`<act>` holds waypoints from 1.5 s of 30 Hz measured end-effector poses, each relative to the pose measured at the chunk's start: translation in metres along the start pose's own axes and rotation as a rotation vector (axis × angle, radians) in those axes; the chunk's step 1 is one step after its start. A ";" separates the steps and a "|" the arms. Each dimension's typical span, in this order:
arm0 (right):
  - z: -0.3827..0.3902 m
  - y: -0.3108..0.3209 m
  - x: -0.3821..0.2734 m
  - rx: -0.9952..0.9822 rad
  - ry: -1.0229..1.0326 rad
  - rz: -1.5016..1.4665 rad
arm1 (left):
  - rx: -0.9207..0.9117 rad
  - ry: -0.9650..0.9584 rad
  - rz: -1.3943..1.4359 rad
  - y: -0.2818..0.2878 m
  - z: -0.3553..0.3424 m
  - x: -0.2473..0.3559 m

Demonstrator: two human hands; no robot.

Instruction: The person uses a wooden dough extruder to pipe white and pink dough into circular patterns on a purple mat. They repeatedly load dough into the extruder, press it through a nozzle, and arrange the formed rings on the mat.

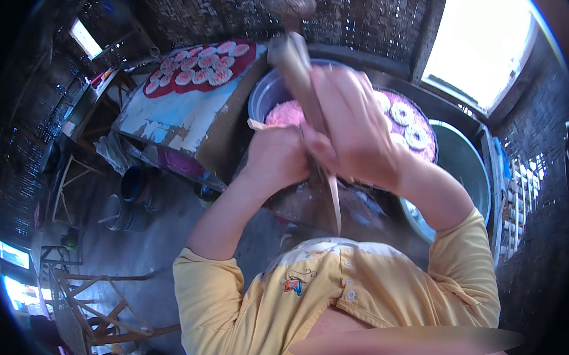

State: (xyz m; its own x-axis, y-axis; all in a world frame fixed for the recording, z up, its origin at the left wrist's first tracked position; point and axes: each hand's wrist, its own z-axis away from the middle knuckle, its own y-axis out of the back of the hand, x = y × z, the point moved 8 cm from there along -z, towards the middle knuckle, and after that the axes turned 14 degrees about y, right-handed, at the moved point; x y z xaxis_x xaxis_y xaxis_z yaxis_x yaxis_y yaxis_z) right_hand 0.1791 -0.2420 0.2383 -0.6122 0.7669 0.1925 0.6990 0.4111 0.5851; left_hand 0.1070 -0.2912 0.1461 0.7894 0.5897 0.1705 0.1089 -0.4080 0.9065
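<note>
R hand (352, 130) fingers wrapped round long wooden stick (306, 88), held over bowl of pink grated stuff (285, 113). L hand (277, 155) fisted beside it; grip contents hidden. Looks mid-scoop; next calls for a steady lift.

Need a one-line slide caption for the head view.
Both hands, left hand and right hand, grip a wooden stick over a bowl of pink mix.

The shirt (340, 295) is pale yellow with a small orange and blue embroidered motif. The basin (265, 96) is grey and holds a pink mass (285, 114). White rings (409, 124) lie on a purple tray (421, 117). The worktop (180, 112) is light blue, its paint flaking, under a dark red cloth (244, 62).
</note>
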 end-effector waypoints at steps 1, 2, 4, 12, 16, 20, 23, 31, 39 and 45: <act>-0.002 0.009 -0.022 0.060 0.155 -0.005 | 0.057 -0.068 0.046 0.011 0.003 0.002; 0.001 0.010 -0.037 0.018 0.204 -0.042 | 0.117 -0.139 0.080 0.021 0.006 0.002; 0.004 0.011 -0.056 -0.015 0.302 -0.109 | 0.237 -0.280 0.136 0.041 0.015 0.004; 0.033 0.051 0.032 0.238 -0.683 -0.497 | 0.219 -0.075 0.062 0.064 0.010 -0.120; 0.041 0.088 0.046 0.897 -0.552 -0.159 | -0.312 0.204 1.471 0.008 -0.002 -0.186; 0.036 0.016 0.053 1.127 -0.563 -0.154 | -0.251 -0.025 1.899 -0.001 -0.021 -0.187; 0.033 -0.085 0.068 0.934 -0.727 -0.538 | 0.088 -0.295 2.028 0.026 -0.028 -0.224; 0.050 -0.288 0.056 -0.616 -0.197 -0.278 | 0.447 -0.210 1.995 0.021 0.019 -0.358; 0.117 -0.256 0.114 -1.375 -0.589 0.056 | 0.231 -0.010 1.818 -0.034 0.027 -0.368; 0.149 -0.287 0.108 -1.637 -0.705 0.185 | 0.233 0.086 1.841 -0.043 0.023 -0.376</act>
State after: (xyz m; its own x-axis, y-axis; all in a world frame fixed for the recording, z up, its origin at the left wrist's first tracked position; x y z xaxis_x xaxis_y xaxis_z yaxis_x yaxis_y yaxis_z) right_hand -0.0324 -0.2035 -0.0260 -0.0129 0.9661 0.2577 -0.5756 -0.2179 0.7882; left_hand -0.1804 -0.5115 0.0340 -0.0333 -0.6258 0.7792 -0.6667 -0.5669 -0.4838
